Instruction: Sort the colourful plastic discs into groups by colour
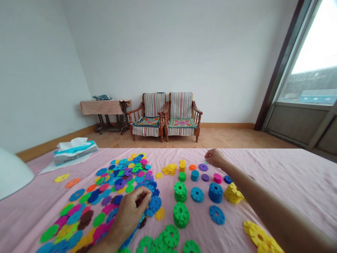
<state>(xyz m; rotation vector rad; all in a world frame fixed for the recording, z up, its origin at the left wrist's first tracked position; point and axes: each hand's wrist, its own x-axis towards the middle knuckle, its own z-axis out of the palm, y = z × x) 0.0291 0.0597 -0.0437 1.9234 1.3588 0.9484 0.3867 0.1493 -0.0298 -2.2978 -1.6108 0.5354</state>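
Curls left hand (133, 208) over multicoloured notched plastic discs (120, 183), bends right hand (216, 158) near pink cloth's (286, 172) far edge, grips unclear; faces wooden armchairs (181, 105).

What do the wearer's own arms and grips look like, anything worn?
Left grip and right grip: five-fingered human hands, no gloves. Left forearm and right arm: no sleeve, watch or cable in view. Rings: too blurred to tell.
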